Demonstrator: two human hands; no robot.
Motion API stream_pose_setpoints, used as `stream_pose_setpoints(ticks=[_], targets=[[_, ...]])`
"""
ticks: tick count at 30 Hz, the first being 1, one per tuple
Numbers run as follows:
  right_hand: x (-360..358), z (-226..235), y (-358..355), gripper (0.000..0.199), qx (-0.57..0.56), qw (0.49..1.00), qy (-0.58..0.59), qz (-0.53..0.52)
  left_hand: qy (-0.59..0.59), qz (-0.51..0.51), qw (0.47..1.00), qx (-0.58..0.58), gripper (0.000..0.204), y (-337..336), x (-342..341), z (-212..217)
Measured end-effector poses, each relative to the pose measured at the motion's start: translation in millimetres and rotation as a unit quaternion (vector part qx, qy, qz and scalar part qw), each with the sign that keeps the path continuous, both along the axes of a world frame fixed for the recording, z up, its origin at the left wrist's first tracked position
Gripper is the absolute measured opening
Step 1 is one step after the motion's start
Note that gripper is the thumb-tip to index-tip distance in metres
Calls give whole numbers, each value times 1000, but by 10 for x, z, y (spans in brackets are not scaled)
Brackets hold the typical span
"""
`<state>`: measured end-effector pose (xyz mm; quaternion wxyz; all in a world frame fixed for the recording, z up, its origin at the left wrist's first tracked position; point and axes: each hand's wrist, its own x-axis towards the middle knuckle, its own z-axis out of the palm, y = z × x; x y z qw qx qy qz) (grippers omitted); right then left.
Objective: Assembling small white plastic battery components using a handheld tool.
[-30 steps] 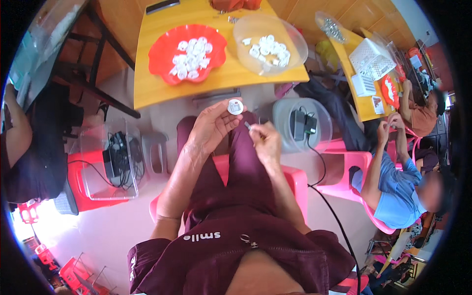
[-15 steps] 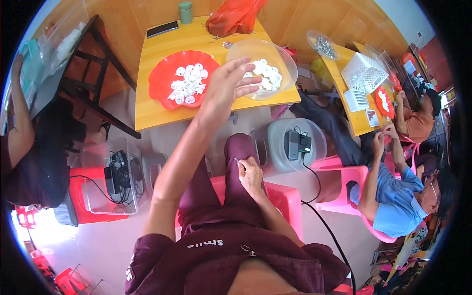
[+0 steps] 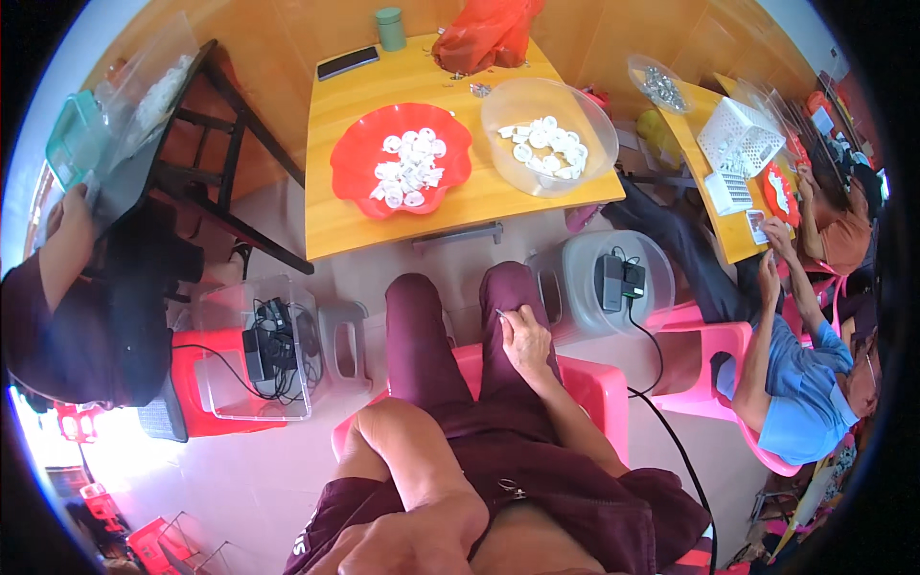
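My right hand (image 3: 525,343) rests on my right thigh, its fingers closed around a small thin dark-tipped tool whose tip pokes out; its kind I cannot tell. My left hand (image 3: 412,537) is drawn in against my chest at the lower edge, its fingers partly cut off by the frame. Ahead on the yellow table (image 3: 450,213) sits a red scalloped bowl (image 3: 350,144) with several small white round plastic parts (image 3: 412,163). Beside it, a clear round bowl (image 3: 599,120) holds similar white parts (image 3: 551,149). Neither hand touches the bowls.
A phone (image 3: 348,63), a green canister (image 3: 390,29) and a red plastic bag (image 3: 487,36) lie at the table's back. Power adapters (image 3: 621,283) sit on an upturned clear tub at right; a clear bin (image 3: 259,402) of cables stands left. People sit at both sides.
My left hand has come back from above the bowls to my chest. My right hand stays on my thigh with the thin tool. The table now appears farther right in view.
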<state>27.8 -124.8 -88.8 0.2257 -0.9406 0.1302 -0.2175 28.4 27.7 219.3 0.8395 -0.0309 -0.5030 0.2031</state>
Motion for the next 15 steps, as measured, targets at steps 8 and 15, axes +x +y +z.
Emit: stream_pose_setpoints(ticks=[8, 15], targets=[[-7, -19, 23, 7, 0, 1000, 4, 12, -96, -87, 977, 168, 8, 356, -7, -116], [5, 4, 26, 6, 23, 1000, 11, 2, 40, -72, 997, -7, 19, 5, -134, 36]])
